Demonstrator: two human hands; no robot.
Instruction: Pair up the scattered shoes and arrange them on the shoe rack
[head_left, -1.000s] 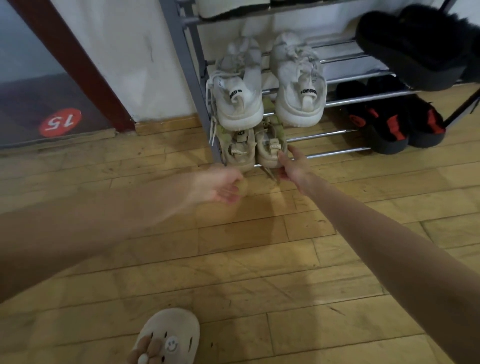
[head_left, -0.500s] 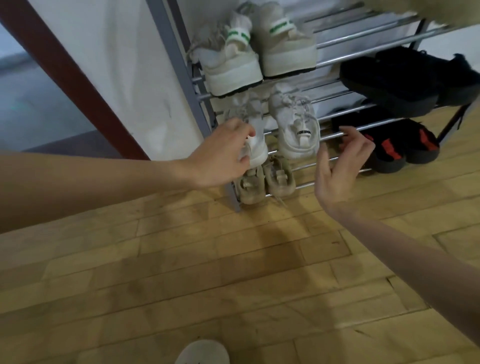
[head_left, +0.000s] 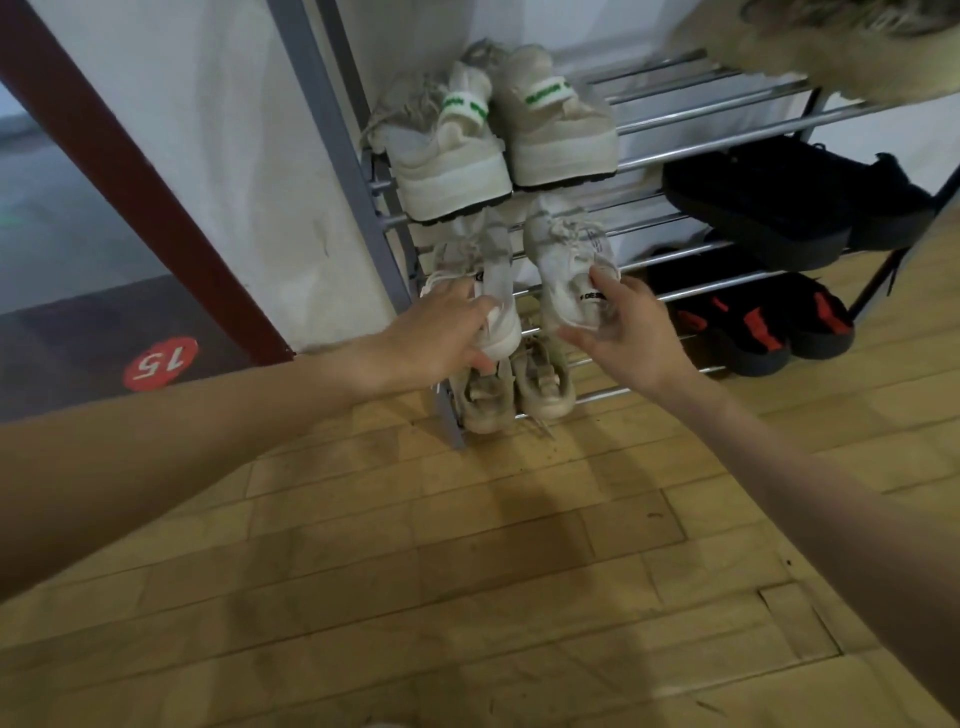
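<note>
From where I watch, both of my hands are out at the grey metal shoe rack with chrome rails (head_left: 691, 148), which stands against the white wall (head_left: 208, 130) on the pale wooden plank floor (head_left: 467, 571).

My left hand (head_left: 436, 338) is curled round the heel of the left white lace-up sneaker (head_left: 485, 291) on the third shelf down, thumb under the heel and fingers over the top. My right hand (head_left: 623, 332) grips the heel of the right white lace-up sneaker (head_left: 569, 270) beside it, fingers wrapped over the back edge where a small black-lettered tab shows. The two sneakers sit side by side, heels toward me, toes pointing in at the wall.

Directly above them, on the next shelf, a pair of cream chunky sneakers with green heel tabs (head_left: 498, 135) stands close together, touching. Below my hands, on the lowest rails, a pair of small beige strapped sandals (head_left: 514, 387) rests at the left end of the rack, partly hidden by my left hand.

At the right of the rack, a pair of black fluffy platform slippers (head_left: 789, 202) lies on the shelf level with the white pair, and a pair of black shoes with red patches (head_left: 763, 322) sits beneath them. A blurred beige fuzzy shoe (head_left: 841, 47) shows at the top right corner.

To the left, a dark red door frame (head_left: 130, 171) runs diagonally, and a red round sticker marked 15 (head_left: 161, 362) lies on the dark floor beyond it.
</note>
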